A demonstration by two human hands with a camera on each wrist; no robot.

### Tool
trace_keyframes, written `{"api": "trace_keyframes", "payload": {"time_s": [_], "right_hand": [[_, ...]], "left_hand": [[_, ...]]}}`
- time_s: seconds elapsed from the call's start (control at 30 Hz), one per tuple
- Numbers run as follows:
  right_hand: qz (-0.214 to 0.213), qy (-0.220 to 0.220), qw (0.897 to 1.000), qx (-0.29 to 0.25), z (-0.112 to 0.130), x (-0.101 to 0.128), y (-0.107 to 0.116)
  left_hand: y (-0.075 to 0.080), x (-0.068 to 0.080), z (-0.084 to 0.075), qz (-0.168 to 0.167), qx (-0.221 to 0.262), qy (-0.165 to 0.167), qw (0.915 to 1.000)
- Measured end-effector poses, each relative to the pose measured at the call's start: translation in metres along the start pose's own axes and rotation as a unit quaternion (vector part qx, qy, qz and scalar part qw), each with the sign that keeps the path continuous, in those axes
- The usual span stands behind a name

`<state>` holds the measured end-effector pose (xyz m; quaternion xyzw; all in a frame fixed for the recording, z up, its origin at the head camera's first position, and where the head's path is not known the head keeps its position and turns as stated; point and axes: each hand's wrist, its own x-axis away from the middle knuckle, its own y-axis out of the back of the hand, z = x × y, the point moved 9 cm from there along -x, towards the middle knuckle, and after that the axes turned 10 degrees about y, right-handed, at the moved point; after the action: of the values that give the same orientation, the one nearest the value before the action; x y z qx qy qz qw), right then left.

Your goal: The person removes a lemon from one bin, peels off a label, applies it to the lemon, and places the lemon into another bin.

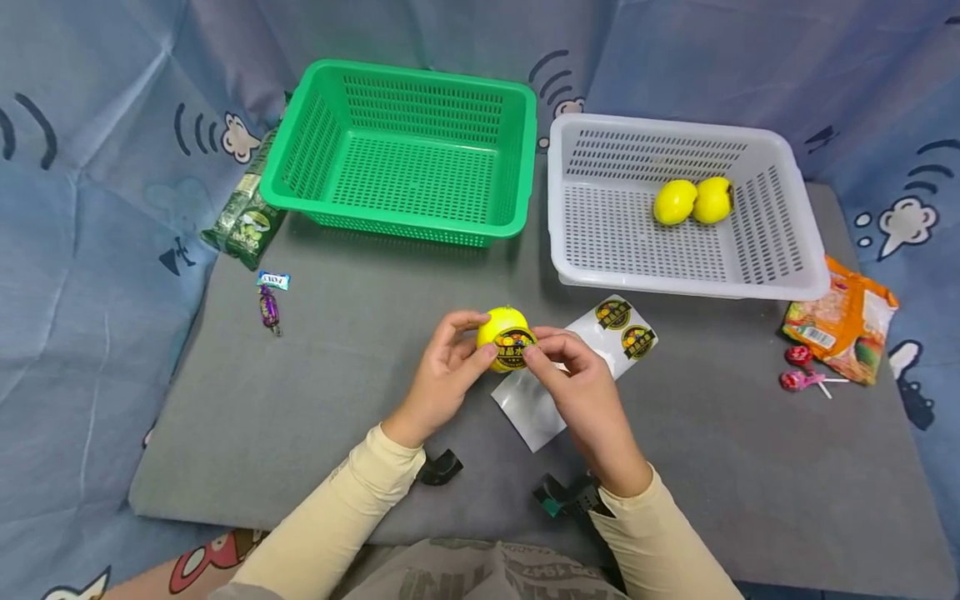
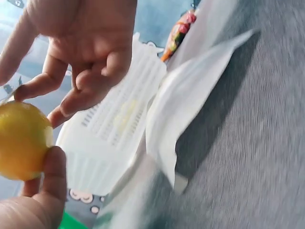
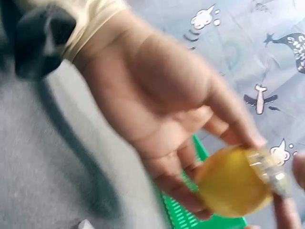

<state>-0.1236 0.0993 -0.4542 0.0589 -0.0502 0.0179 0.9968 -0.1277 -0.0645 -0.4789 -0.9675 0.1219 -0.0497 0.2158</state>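
Left hand (image 1: 442, 375) grips yellow fruit (image 1: 501, 329) above grey surface (image 1: 300, 400). Right hand (image 1: 581, 387) pinches round sticker (image 1: 514, 346) onto it. Two fruits (image 1: 692, 201) lie in white basket (image 1: 787, 283); two stickers (image 1: 626, 327) left on sheet; green basket (image 1: 405, 227) holds nothing.

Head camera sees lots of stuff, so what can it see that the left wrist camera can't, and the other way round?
Only the head view shows the green basket, two yellow fruits inside the white basket, the red lollipops and the round sticker on the held fruit. Only the left wrist view shows the right hand's palm side and the left thumb pressed against the fruit. Both show the yellow fruit between the left hand and right hand, the white sheet, the white basket and the orange snack bag.
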Motion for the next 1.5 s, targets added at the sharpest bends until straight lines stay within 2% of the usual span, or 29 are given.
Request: {"api": "trace_keyframes", "payload": {"time_s": [0.1, 0.27, 0.33, 0.43, 0.57, 0.7, 0.8, 0.93, 1.0, 1.07, 1.1, 1.17, 1.27, 1.37, 1.43, 1.5], "right_hand": [[-0.02, 0.023, 1.0, 0.001, 0.002, -0.001, 0.002], [-0.021, 0.021, 0.999, -0.013, 0.001, -0.001, 0.003], [-0.01, 0.016, 0.999, -0.028, 0.001, 0.0, 0.001], [0.017, 0.018, 0.998, -0.052, 0.004, 0.001, -0.001], [0.044, 0.025, 0.996, -0.072, 0.005, 0.003, -0.003], [0.046, 0.023, 0.996, -0.077, 0.005, 0.003, -0.002], [0.029, 0.016, 0.998, -0.062, 0.002, 0.001, 0.001], [0.0, 0.03, 0.999, 0.012, 0.001, -0.006, 0.006], [-0.009, 0.073, 0.992, 0.099, 0.007, -0.011, 0.009], [-0.02, 0.128, 0.974, 0.184, 0.015, -0.015, 0.012], [-0.023, 0.155, 0.965, 0.208, 0.02, -0.016, 0.013], [-0.012, 0.213, 0.954, 0.211, 0.031, -0.014, 0.011], [0.061, 0.275, 0.947, 0.156, 0.044, -0.007, -0.001], [0.135, 0.301, 0.932, 0.152, 0.05, 0.0, -0.016], [0.154, 0.303, 0.923, 0.181, 0.049, 0.001, -0.022], [0.152, 0.296, 0.922, 0.196, 0.049, 0.0, -0.023]], "left_hand": [[-0.006, 0.004, -0.001, 0.016, 0.028, -0.012, 0.9994], [-0.011, 0.008, -0.002, 0.033, 0.069, -0.02, 0.9969], [-0.013, 0.008, -0.001, 0.044, 0.093, -0.007, 0.9946], [-0.016, 0.011, 0.002, 0.062, 0.129, 0.03, 0.9893], [-0.018, 0.014, 0.005, 0.072, 0.153, 0.067, 0.9833], [-0.018, 0.014, 0.007, 0.068, 0.156, 0.073, 0.9827], [-0.016, 0.014, 0.009, 0.053, 0.148, 0.073, 0.9848], [-0.01, 0.013, 0.011, 0.023, 0.147, 0.07, 0.9864], [-0.008, 0.014, 0.01, 0.016, 0.166, 0.067, 0.9837], [-0.007, 0.015, 0.007, 0.013, 0.179, 0.06, 0.9819], [-0.007, 0.015, 0.005, 0.015, 0.183, 0.057, 0.9814], [-0.008, 0.014, 0.001, 0.016, 0.179, 0.051, 0.9824], [-0.008, 0.012, -0.004, 0.012, 0.153, 0.05, 0.9869], [-0.008, 0.012, -0.004, 0.008, 0.132, 0.059, 0.9894], [-0.01, 0.013, -0.003, 0.01, 0.116, 0.065, 0.9911], [-0.012, 0.013, -0.004, 0.015, 0.093, 0.067, 0.9933]]}}
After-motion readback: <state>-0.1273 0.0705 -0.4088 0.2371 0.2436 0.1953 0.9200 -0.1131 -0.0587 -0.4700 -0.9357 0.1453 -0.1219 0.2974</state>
